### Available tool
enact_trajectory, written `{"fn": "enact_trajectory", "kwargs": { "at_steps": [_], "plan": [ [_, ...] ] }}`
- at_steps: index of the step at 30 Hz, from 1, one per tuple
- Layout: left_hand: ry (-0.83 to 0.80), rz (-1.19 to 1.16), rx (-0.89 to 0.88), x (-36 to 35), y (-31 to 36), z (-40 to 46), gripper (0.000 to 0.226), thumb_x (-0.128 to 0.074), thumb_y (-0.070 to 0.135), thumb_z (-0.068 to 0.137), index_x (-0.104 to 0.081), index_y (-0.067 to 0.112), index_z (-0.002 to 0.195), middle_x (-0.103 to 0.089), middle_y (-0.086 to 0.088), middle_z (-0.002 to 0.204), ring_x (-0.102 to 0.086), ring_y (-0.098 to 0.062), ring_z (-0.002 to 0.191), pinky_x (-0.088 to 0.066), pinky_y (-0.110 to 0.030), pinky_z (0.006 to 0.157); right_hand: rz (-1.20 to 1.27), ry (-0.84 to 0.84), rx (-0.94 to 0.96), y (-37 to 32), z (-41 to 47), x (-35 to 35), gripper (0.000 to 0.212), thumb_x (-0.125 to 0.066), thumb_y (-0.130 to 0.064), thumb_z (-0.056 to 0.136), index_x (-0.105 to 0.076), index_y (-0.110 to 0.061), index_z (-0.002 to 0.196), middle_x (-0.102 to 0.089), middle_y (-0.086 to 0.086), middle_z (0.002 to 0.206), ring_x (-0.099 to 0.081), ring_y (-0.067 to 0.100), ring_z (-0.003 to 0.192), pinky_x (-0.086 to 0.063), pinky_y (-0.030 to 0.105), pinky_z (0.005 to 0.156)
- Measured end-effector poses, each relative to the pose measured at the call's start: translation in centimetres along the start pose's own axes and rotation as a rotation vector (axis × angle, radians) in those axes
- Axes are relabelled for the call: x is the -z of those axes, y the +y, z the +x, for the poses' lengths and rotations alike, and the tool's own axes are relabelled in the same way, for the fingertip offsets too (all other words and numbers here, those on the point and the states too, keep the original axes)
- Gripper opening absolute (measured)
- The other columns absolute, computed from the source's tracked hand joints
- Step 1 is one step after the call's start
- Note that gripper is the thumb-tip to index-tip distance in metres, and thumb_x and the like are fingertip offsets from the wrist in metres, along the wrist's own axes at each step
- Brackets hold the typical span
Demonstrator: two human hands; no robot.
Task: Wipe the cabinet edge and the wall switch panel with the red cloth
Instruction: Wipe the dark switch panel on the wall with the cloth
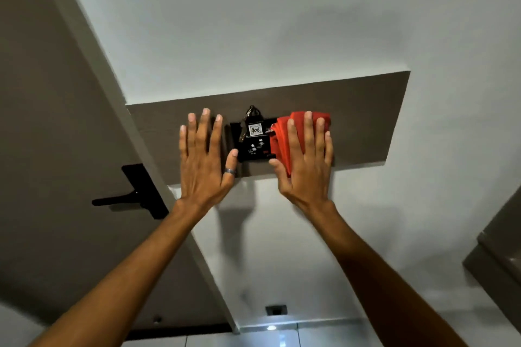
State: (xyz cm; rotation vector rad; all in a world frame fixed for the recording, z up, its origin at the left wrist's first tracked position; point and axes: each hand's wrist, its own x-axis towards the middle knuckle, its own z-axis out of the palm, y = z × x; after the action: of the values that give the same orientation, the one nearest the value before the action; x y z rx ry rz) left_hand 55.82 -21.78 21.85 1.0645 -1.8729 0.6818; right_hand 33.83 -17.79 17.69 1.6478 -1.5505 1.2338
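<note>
Pale grey wall (253,22) fills most of the view, with a brown door (50,121) and its black lever handle (124,200) at the left. Across the wall runs a brown wooden board (366,110) carrying the black switch panel (253,146), where a key tag marked 406 (255,129) hangs. Left hand (204,160) lies flat and spread on the board just left of the panel, holding nothing, a ring (230,171) on its thumb. Right hand (306,160), fingers extended, presses the red cloth (284,138) flat against the panel's right edge
</note>
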Motion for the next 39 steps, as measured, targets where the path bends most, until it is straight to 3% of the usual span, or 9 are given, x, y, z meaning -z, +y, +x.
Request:
{"fn": "enact_trajectory", "kwargs": {
  "at_steps": [6, 9, 14, 18, 22, 25, 30, 35, 39],
  "plan": [
    [0.096, 0.049, -0.074, -3.1, -2.1, 2.2, 0.062, -0.042, 0.031, 0.104, -0.027, 0.006, 0.159, -0.024, -0.020, 0.165, 0.002, -0.027, 0.160, 0.001, -0.045, 0.130, -0.140, 0.312, 0.369, 3.2, 4.7, -2.5, 0.050, -0.043, -0.046, 0.106, -0.057, -0.024, 0.149, -0.054, 0.016, 0.154, -0.041, 0.040, 0.149, -0.024, 0.055, 0.129],
    [0.195, 0.133, -0.119, -4.8, -2.3, 1.7, 0.063, -0.037, 0.031, 0.104, -0.020, 0.006, 0.160, -0.004, -0.007, 0.172, 0.008, -0.022, 0.159, 0.000, -0.046, 0.129, -0.156, 0.391, 0.473, 4.2, 5.3, -3.1, 0.047, -0.043, -0.045, 0.105, -0.063, -0.025, 0.143, -0.057, 0.012, 0.150, -0.047, 0.039, 0.145, -0.034, 0.055, 0.123],
    [0.248, 0.141, -0.117, -5.2, -2.8, 1.5, 0.065, -0.035, 0.033, 0.105, -0.015, 0.013, 0.163, 0.005, 0.001, 0.173, 0.005, -0.022, 0.160, 0.000, -0.047, 0.130, 0.012, 0.465, -0.053, -2.0, 2.0, -5.5, 0.044, -0.037, -0.044, 0.108, -0.062, -0.026, 0.140, -0.053, 0.010, 0.150, -0.037, 0.039, 0.149, -0.034, 0.053, 0.123],
    [0.262, 0.135, -0.129, -5.5, -2.8, 1.1, 0.065, -0.035, 0.034, 0.105, -0.016, 0.014, 0.163, 0.004, 0.001, 0.173, 0.004, -0.023, 0.160, -0.001, -0.048, 0.130, -0.037, 0.457, 0.132, -0.2, 2.5, -5.1, 0.043, -0.041, -0.046, 0.106, -0.063, -0.029, 0.140, -0.053, 0.007, 0.150, -0.036, 0.036, 0.152, -0.030, 0.046, 0.127],
    [0.282, 0.120, -0.108, -5.7, -2.7, 2.2, 0.063, -0.032, 0.036, 0.106, -0.017, 0.014, 0.163, 0.003, 0.000, 0.173, 0.003, -0.024, 0.160, -0.001, -0.048, 0.131, -0.034, 0.463, -0.020, -0.9, 1.6, -5.6, 0.043, -0.039, -0.045, 0.109, -0.058, -0.029, 0.143, -0.050, 0.008, 0.152, -0.033, 0.035, 0.155, -0.033, 0.049, 0.126],
    [0.292, 0.144, -0.107, -5.5, -3.0, 2.3, 0.063, -0.032, 0.035, 0.106, -0.017, 0.013, 0.163, 0.002, 0.000, 0.173, 0.002, -0.024, 0.160, -0.002, -0.048, 0.131, -0.016, 0.419, 0.092, 0.2, 0.0, -5.5, 0.039, -0.039, -0.045, 0.109, -0.060, -0.025, 0.137, -0.050, 0.011, 0.146, -0.035, 0.037, 0.147, -0.040, 0.054, 0.116],
    [0.271, 0.130, -0.125, -5.5, -2.7, 1.1, 0.063, -0.032, 0.036, 0.106, -0.016, 0.014, 0.163, 0.003, 0.000, 0.173, 0.003, -0.024, 0.160, -0.001, -0.048, 0.131, -0.038, 0.454, -0.003, -1.2, 2.3, -5.1, 0.043, -0.042, -0.047, 0.107, -0.061, -0.031, 0.142, -0.052, 0.006, 0.153, -0.034, 0.032, 0.157, -0.032, 0.048, 0.126],
    [0.302, 0.145, -0.111, -5.8, -3.4, 1.6, 0.063, -0.032, 0.036, 0.107, -0.018, 0.013, 0.163, 0.000, -0.001, 0.173, 0.001, -0.025, 0.160, -0.003, -0.049, 0.131, -0.061, 0.473, 0.139, 0.9, 0.7, -5.8, 0.040, -0.039, -0.047, 0.109, -0.062, -0.028, 0.136, -0.052, 0.008, 0.147, -0.037, 0.036, 0.148, -0.033, 0.048, 0.124],
    [0.286, 0.145, -0.125, -5.8, -3.0, 1.3, 0.063, -0.032, 0.036, 0.106, -0.017, 0.014, 0.163, 0.001, -0.001, 0.173, 0.001, -0.025, 0.160, -0.003, -0.049, 0.131, 0.023, 0.491, -0.105, -1.6, 0.1, -6.4, 0.040, -0.037, -0.047, 0.109, -0.063, -0.031, 0.135, -0.052, 0.007, 0.148, -0.032, 0.029, 0.157, -0.028, 0.045, 0.127]
  ]
}}
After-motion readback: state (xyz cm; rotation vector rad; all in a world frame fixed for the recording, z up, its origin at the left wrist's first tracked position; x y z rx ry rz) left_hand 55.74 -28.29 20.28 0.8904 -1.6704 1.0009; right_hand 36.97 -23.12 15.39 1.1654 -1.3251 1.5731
